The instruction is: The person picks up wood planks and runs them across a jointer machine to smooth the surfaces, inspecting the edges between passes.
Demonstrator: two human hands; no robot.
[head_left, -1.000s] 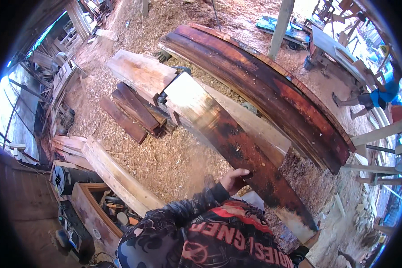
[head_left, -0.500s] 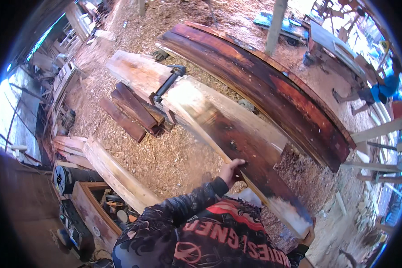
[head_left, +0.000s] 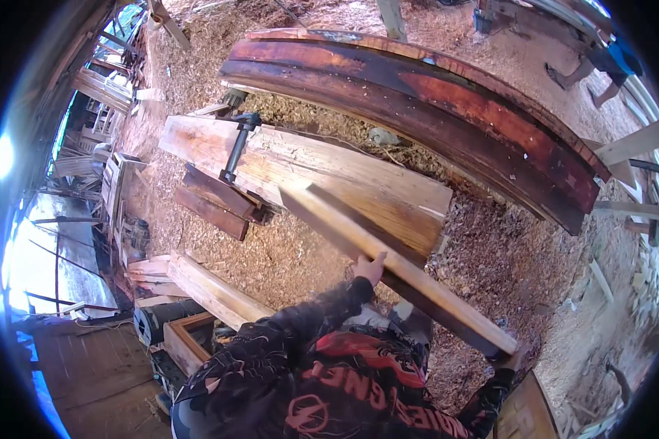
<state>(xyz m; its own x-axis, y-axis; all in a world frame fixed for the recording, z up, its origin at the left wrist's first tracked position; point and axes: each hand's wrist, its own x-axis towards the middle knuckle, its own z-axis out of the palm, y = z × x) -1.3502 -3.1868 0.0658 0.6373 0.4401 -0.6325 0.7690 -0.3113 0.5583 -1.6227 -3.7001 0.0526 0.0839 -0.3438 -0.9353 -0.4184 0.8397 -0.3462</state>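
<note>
Both my hands carry a long wooden plank (head_left: 439, 291), its pale narrow edge turned up toward me and its dark face tilted to the side. My left hand (head_left: 368, 269) grips it near the middle, fingers bent over the edge. My right hand (head_left: 508, 357) is closed round the near right end, partly in shadow. The plank's far end lies over a broad pale board (head_left: 344, 162); whether they touch I cannot tell. A dark bar clamp (head_left: 236, 148) is fixed across that board.
Beyond stands a stack of large reddish-brown boards (head_left: 417, 95). Short dark offcuts (head_left: 212, 207) lie left of the clamp. A pale curved timber (head_left: 216, 289) and a wooden box (head_left: 185, 338) are at my left. Shavings (head_left: 300, 252) cover the ground. Another person's legs (head_left: 597, 73) show far right.
The plank has rolled from its dark face showing to its pale edge facing up, and its far end has dropped back from the clamp. Both hands keep hold. The view has swung round.
</note>
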